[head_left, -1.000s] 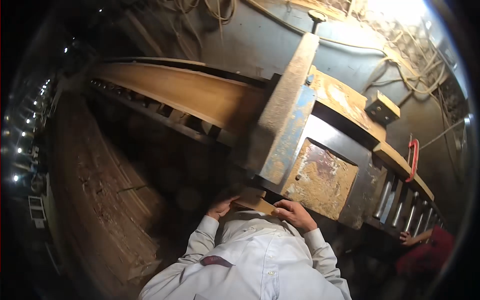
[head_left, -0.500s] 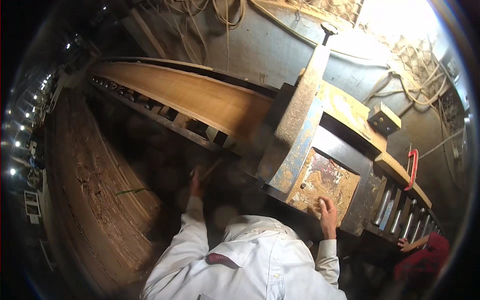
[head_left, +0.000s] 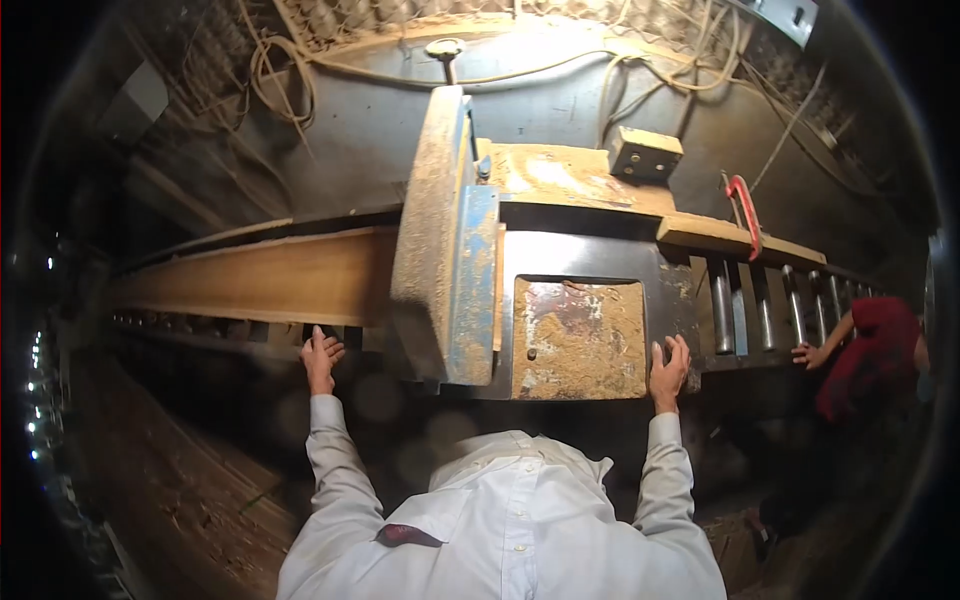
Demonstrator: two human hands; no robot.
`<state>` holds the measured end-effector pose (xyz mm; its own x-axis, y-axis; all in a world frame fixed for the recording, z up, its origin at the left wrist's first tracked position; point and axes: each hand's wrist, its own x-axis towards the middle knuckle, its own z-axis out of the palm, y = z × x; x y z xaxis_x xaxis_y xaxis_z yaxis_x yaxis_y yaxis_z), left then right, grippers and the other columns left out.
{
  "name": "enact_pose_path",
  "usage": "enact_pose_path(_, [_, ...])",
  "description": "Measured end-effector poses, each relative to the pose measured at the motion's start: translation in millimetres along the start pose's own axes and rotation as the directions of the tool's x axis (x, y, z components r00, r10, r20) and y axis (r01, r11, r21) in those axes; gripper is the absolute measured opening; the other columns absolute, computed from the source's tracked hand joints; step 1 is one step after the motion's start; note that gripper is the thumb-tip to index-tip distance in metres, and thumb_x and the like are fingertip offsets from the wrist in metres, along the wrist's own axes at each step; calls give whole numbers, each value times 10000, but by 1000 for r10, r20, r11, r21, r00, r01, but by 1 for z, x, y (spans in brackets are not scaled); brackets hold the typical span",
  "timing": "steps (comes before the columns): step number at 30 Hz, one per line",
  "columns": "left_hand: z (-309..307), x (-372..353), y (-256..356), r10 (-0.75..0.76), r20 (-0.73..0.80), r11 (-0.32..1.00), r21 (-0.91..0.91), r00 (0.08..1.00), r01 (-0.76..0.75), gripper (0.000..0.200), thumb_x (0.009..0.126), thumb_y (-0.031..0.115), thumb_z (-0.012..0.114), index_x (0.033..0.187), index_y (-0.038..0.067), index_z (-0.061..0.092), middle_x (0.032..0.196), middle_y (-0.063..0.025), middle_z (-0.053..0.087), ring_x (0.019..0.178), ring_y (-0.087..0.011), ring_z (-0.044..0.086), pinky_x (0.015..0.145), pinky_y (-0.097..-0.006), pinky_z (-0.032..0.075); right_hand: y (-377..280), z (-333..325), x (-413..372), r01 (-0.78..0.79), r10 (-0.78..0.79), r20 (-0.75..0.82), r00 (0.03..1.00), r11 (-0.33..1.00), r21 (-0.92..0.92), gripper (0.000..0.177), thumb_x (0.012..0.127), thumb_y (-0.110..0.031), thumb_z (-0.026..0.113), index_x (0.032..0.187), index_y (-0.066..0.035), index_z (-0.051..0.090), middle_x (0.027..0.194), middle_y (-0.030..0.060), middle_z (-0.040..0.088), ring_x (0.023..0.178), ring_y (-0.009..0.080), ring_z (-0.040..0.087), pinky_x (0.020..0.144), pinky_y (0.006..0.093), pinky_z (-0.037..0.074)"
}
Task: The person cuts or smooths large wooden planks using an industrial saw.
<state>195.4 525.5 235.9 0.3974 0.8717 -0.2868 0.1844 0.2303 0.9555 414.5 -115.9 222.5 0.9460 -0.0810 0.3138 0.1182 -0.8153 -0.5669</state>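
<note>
in the head view, the board (head_left: 260, 275) lies left of the housing (head_left: 425, 220), its long axis running left to right, its right end hidden behind the housing. the left hand (head_left: 321, 357) is nearer to it: left of the housing, with the board just beyond its fingertips; whether they touch, one cannot tell. its fingers are spread loosely, nothing seen in them. the right hand (head_left: 670, 372) is right of the housing, by the panel (head_left: 580, 340), fingers half curled and apart, no object visible. farther right of the housing are rollers (head_left: 722, 305) and another person's hand (head_left: 808, 356).
</note>
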Motion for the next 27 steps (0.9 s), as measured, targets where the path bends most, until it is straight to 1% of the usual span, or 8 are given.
enact_pose_path(4, [5, 58, -10, -208, 4, 978, 10, 978, 208, 466, 903, 493, 582, 948, 30, 581, 600, -43, 504, 445, -140, 461, 494, -260, 460, 24, 4, 9, -10, 2, -84, 996, 996, -93, 465, 873, -292, 657, 1204, 9, 533, 1407, 202, 393, 1320, 365, 329, 1095, 463, 254])
enact_pose_path(5, [8, 59, -3, -209, 23, 978, 13, 978, 209, 408, 871, 496, 632, 880, 90, 598, 541, 2, 433, 411, -104, 351, 409, -241, 347, 28, 6, 10, -17, 3, -123, 992, 994, -110, 484, 878, -309, 649, 1219, 9, 523, 1417, 200, 382, 1331, 364, 318, 1099, 465, 248])
enact_pose_path(9, [14, 83, -13, -156, -75, 978, -154, 985, 143, 402, 839, 452, 694, 954, 72, 630, 670, -5, 541, 396, -86, 310, 348, -263, 218, 30, 8, 14, -60, 32, -199, 979, 989, -133, 580, 894, -399, 607, 1285, 8, 473, 1464, 195, 321, 1367, 366, 272, 1116, 479, 219])
enact_pose_path(16, [28, 73, -23, -72, -55, 978, -201, 996, 60, 506, 889, 477, 610, 1036, -7, 627, 837, -63, 630, 545, -203, 510, 489, -362, 414, 24, 3, 22, -135, 119, -168, 979, 987, -83, 696, 887, -478, 569, 1339, 26, 407, 1480, 216, 278, 1368, 396, 253, 1127, 481, 211])
enact_pose_path(17, [22, 53, -27, 318, 164, 899, 260, 934, -352, 510, 925, 464, 554, 956, -39, 633, 807, -77, 627, 648, -239, 552, 596, -396, 459, 21, 1, 22, -137, 113, -166, 980, 980, -142, 714, 896, -512, 533, 1353, 20, 397, 1481, 213, 279, 1371, 386, 254, 1131, 479, 205])
enact_pose_path(20, [53, -4, -10, 321, 277, 722, 547, 906, -424, 519, 943, 449, 531, 854, -53, 626, 816, -112, 628, 745, -230, 599, 683, -395, 486, 25, 4, 22, -133, 104, -160, 982, 973, -189, 717, 899, -513, 529, 1359, 19, 389, 1483, 206, 282, 1374, 381, 252, 1133, 479, 197])
enact_pose_path(24, [83, -54, -13, 206, 323, 847, 415, 924, -334, 485, 933, 448, 552, 852, -27, 608, 782, -96, 620, 707, -238, 611, 693, -426, 506, 20, 0, 20, -129, 107, -129, 986, 976, -175, 707, 896, -514, 533, 1357, 4, 396, 1485, 207, 281, 1374, 385, 250, 1132, 482, 195])
enact_pose_path(27, [74, -72, -3, 26, 352, 978, 185, 936, -97, 461, 926, 447, 567, 850, -7, 595, 756, -84, 614, 679, -244, 620, 701, -450, 521, 18, -1, 19, -125, 109, -113, 988, 981, -150, 712, 885, -527, 545, 1351, -7, 407, 1485, 208, 281, 1373, 389, 249, 1131, 483, 196])
